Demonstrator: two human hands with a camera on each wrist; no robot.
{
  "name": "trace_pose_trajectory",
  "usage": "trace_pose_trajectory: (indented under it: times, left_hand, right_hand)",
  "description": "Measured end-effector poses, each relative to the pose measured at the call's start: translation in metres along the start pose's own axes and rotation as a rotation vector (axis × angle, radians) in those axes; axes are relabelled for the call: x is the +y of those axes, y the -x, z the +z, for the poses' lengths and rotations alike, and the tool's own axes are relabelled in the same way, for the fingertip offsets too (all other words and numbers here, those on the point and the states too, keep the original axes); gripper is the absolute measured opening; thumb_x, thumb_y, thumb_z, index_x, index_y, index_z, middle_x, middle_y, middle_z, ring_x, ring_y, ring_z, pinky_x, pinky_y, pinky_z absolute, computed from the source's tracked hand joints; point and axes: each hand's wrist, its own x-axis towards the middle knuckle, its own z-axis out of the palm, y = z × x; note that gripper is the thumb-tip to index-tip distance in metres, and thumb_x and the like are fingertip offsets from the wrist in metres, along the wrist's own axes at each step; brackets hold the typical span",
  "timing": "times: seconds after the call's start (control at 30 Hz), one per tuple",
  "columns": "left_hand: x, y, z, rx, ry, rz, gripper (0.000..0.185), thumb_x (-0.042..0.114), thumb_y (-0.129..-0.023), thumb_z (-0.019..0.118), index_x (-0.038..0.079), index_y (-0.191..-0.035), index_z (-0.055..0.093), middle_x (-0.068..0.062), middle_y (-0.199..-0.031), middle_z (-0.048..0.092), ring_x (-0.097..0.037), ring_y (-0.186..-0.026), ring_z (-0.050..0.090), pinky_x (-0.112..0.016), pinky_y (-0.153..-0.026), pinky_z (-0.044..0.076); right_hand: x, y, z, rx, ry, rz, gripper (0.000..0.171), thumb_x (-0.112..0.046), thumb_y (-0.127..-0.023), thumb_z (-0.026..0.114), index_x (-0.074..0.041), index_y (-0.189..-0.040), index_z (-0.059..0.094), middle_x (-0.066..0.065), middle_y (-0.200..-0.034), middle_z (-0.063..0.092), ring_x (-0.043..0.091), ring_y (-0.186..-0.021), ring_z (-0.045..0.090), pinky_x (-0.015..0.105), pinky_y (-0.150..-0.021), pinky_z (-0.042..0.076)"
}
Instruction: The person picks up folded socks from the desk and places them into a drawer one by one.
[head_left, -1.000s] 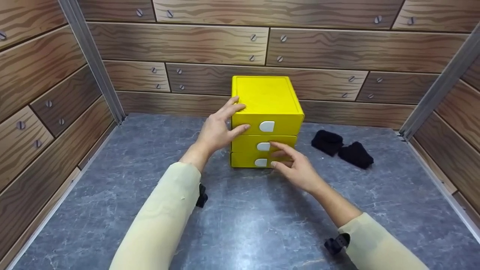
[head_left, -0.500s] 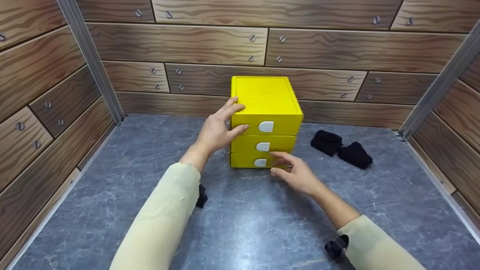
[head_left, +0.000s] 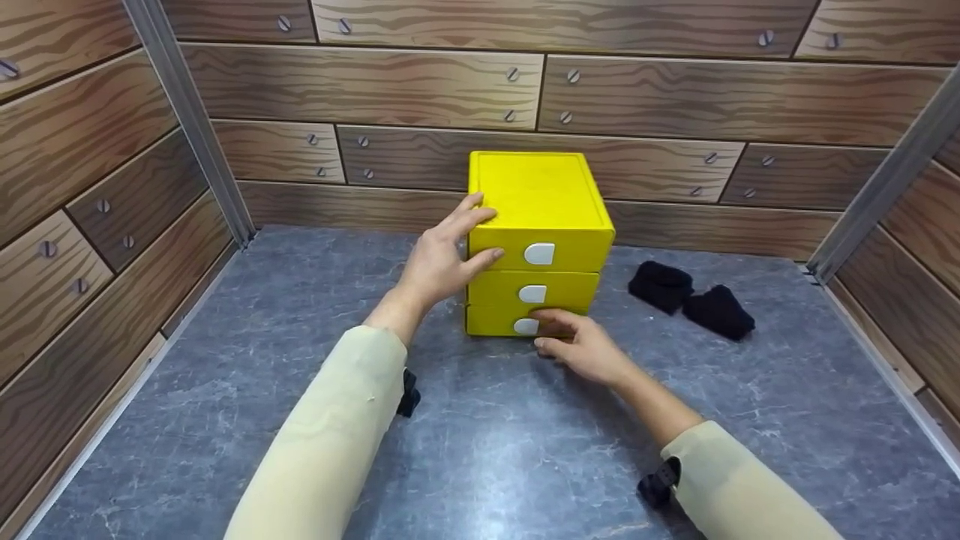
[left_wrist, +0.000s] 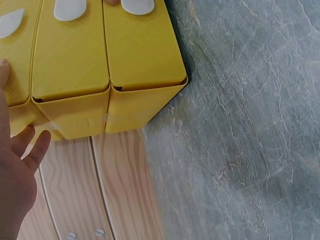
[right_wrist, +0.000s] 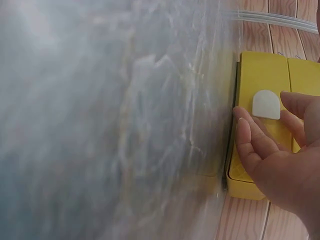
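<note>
Our right hand sits nearer the bottom drawer, loose fingers touching its front beside the handle; our left hand lies flat against the cabinet.

Grey marbled floor, wood-plank walls with screws

drawer box: yellow, probably matt plastic | tabletop: grey marbled stone-look

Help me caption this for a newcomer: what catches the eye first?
A bright yellow three-drawer box stands at the back of the grey table. The left hand rests on its top corner; the right hand touches the bottom drawer. Two black cloth bundles lie to the right.
</note>
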Motion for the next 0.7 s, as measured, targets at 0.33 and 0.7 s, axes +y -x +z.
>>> trace_pose_trajectory:
  times: [0.33,0.7]
  left_hand:
    - [0.001,-0.002,0.002,0.005,-0.012,-0.002,0.058,0.042,-0.100,0.075,0.026,-0.153,0.058,0.010,-0.171,0.035,-0.019,-0.150,0.045,-0.041,-0.120,0.040]
    - [-0.002,-0.002,0.002,0.003,-0.026,-0.005,0.058,0.043,-0.100,0.074,0.027,-0.154,0.057,0.010,-0.171,0.033,-0.018,-0.150,0.045,-0.042,-0.120,0.040]
  right_hand:
    - [0.002,-0.005,0.004,0.056,0.007,0.005,0.035,-0.009,-0.102,0.070,0.000,-0.136,0.068,0.024,-0.121,0.073,0.032,-0.089,0.077,0.032,-0.069,0.059]
    - [-0.002,0.009,0.006,0.024,-0.029,-0.003,0.035,-0.010,-0.101,0.072,0.003,-0.133,0.068,0.025,-0.121,0.073,0.037,-0.090,0.076,0.032,-0.066,0.059]
